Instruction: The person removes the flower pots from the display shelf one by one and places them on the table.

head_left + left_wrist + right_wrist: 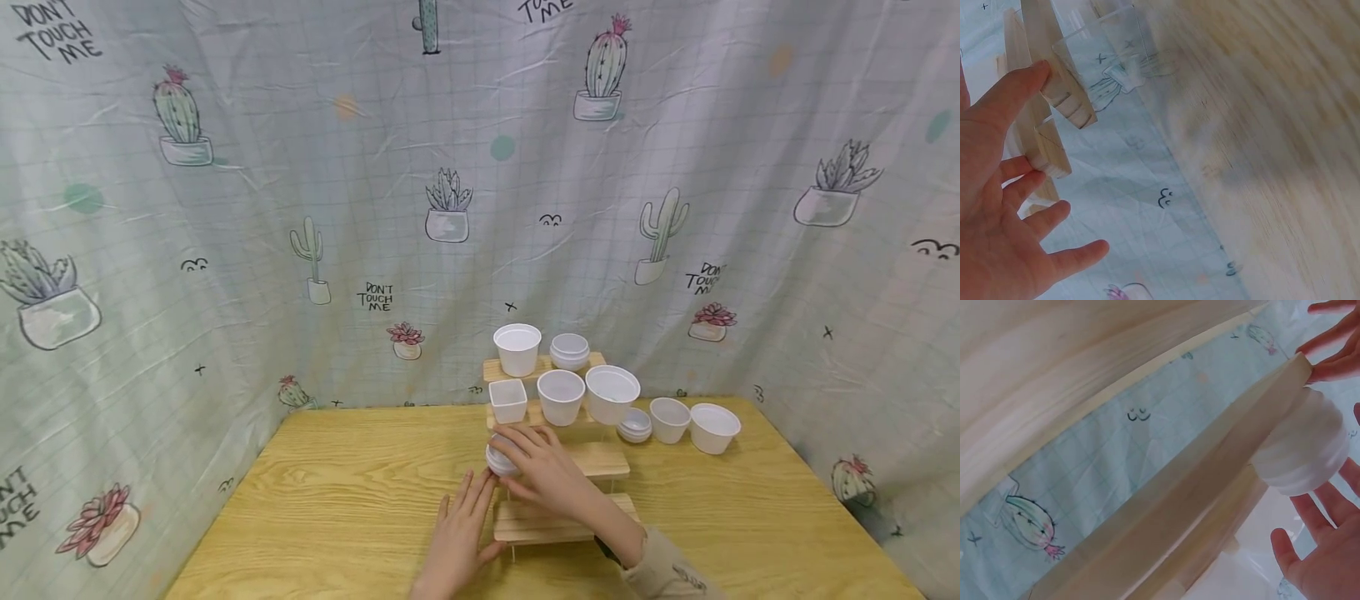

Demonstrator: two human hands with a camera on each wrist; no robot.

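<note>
A small white ribbed pot (498, 461) sits at the left end of the third shelf down on a stepped wooden rack (551, 523). My right hand (551, 471) holds this pot from above, with fingers and thumb around its rim. In the right wrist view the ribbed pot (1304, 447) appears against the shelf edge, touched by the right fingertips. My left hand (461, 529) is beside the rack's left side, fingers extended and spread. In the left wrist view, the left hand's thumb and some fingertips touch the ends of the wooden shelves (1069, 100).
A tall round pot (517, 350) and another ribbed pot (569, 352) stand on the top shelf. Below them are a square pot (508, 401) and two round pots (561, 398). Several more white pots (670, 421) stand on the table right of the rack. A patterned curtain (360, 167) surrounds the table.
</note>
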